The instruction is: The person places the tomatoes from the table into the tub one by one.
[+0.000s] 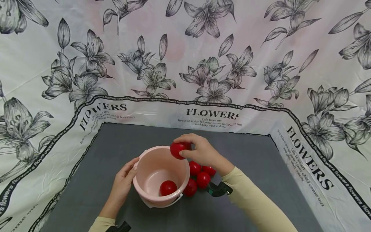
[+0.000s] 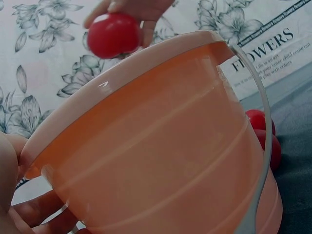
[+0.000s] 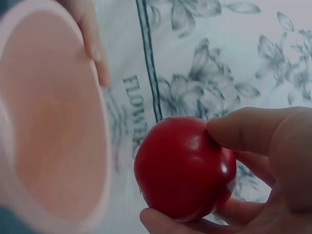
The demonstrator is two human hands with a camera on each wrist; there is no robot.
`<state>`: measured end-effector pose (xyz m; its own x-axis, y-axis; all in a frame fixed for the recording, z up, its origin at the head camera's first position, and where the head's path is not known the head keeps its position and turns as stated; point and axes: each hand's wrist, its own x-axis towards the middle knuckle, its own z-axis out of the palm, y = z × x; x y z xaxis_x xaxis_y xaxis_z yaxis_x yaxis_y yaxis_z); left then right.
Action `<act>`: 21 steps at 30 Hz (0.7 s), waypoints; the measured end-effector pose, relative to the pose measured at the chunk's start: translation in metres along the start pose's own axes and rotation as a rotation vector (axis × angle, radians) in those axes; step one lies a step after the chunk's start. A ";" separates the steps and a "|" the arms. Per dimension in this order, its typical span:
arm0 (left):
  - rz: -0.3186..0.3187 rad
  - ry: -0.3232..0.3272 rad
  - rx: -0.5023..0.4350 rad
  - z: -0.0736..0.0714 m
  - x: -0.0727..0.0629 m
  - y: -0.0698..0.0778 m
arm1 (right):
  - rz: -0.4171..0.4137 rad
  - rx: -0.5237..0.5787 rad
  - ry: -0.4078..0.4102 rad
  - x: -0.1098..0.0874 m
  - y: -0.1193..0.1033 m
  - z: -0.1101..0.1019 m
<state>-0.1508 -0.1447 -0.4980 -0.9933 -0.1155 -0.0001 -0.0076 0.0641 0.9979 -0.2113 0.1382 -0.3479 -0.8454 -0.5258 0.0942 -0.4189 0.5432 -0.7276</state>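
Note:
A pale pink bucket (image 1: 138, 190) with one red fruit (image 1: 168, 188) lying inside stands on the grey tabletop. My left hand (image 1: 125, 180) grips its left rim, thumb at the edge and fingers against the outer wall. Over the right side of the rim, my right hand (image 1: 200, 151) holds another round, glossy red fruit (image 3: 183, 168) between thumb and fingers. This held fruit shows above the rim in the left wrist view. Several more red fruits (image 1: 203, 179) sit in a cluster on the table, close to the bucket's right side and below my right wrist.
The bucket's pale handle (image 2: 263, 146) hangs down its outside. Grey cloth (image 1: 246, 154) covers the tabletop. Behind and at both sides rises a white flower-printed sheet (image 1: 162, 112) with black lettering along its lower border.

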 end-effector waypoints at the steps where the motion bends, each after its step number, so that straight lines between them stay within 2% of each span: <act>1: -0.001 0.002 -0.001 0.000 0.000 0.000 | -0.003 0.004 -0.014 0.002 -0.003 0.005; 5: 0.000 0.012 -0.012 0.000 0.001 0.001 | -0.027 -0.008 -0.076 0.009 -0.009 0.027; 11: -0.001 0.007 0.009 0.000 0.000 0.001 | -0.069 -0.006 -0.210 0.017 -0.013 0.057; 17: -0.019 -0.007 0.010 -0.001 -0.001 0.001 | -0.089 -0.135 -0.331 0.023 -0.012 0.087; 21: -0.018 -0.012 0.007 -0.001 -0.001 0.001 | -0.078 -0.167 -0.406 0.023 -0.010 0.101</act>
<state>-0.1500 -0.1457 -0.4971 -0.9943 -0.1048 -0.0187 -0.0260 0.0690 0.9973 -0.1937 0.0545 -0.4071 -0.6247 -0.7655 -0.1541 -0.5522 0.5726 -0.6060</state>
